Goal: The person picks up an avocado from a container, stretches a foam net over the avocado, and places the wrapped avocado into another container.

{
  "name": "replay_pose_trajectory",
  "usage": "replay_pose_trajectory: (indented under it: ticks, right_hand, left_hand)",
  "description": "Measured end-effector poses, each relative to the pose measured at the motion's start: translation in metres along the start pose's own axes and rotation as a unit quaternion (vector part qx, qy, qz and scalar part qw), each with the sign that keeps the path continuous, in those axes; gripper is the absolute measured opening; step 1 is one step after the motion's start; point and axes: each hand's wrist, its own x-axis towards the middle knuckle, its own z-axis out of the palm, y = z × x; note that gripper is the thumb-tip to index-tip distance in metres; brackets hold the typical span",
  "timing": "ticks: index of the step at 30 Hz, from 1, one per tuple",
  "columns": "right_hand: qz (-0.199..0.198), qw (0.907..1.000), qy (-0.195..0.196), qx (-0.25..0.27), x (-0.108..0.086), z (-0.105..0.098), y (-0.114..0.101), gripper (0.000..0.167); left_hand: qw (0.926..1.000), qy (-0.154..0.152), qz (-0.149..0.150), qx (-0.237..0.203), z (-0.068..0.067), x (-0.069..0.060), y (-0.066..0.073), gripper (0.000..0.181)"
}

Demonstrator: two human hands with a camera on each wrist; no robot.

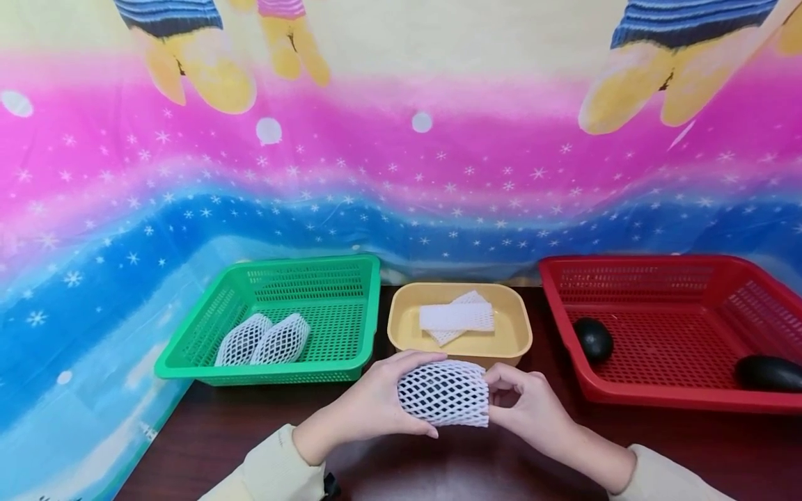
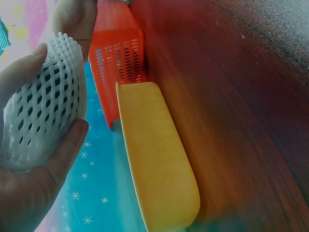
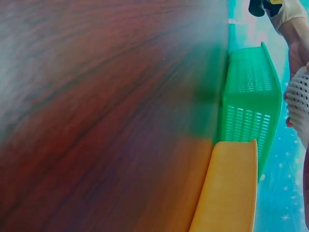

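Note:
A white foam net sleeve (image 1: 443, 394) is stretched round a dark rounded thing that shows through its mesh. My left hand (image 1: 377, 398) grips the sleeve from the left, thumb below and fingers above. At the sleeve's right end, my right hand (image 1: 532, 410) pinches the rim between thumb and forefinger. The left wrist view shows the netted thing (image 2: 46, 104) between my fingers. In the right wrist view only part of the foam net (image 3: 300, 101) appears at the right edge. What the dark thing inside is, the mesh hides.
A green basket (image 1: 360, 362) at left holds two netted dark things (image 1: 280, 339). Behind my hands, a yellow tub (image 1: 401, 327) holds flat foam sleeves (image 1: 456, 317). To the right, a red basket (image 1: 658, 396) contains two smooth black ovals (image 1: 592, 339). A patterned cloth (image 1: 401, 174) hangs behind.

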Motion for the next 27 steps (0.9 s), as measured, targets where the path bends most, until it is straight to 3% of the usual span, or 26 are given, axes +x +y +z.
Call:
replay_pose_trajectory:
  ticks: [4, 12, 21, 27]
  right_hand:
    - [0.005, 0.9999, -0.009, -0.006, 0.002, 0.000, -0.001, 0.039]
    - [-0.028, 0.9983, -0.035, -0.038, 0.008, -0.008, -0.003, 0.041]
    - [-0.043, 0.9940, -0.077, -0.065, 0.015, -0.024, -0.009, 0.041]
    - [-0.061, 0.9921, -0.093, -0.059, 0.021, -0.036, -0.018, 0.048]
  left_hand:
    - [0.9999, 0.001, -0.009, -0.007, 0.000, 0.000, -0.002, 0.089]
    - [0.9997, -0.001, -0.021, -0.012, -0.001, 0.000, -0.002, 0.087]
    - [0.9990, 0.004, -0.004, 0.044, -0.011, 0.000, 0.007, 0.085]
    - [0.9920, 0.048, 0.026, 0.114, -0.024, -0.003, 0.017, 0.081]
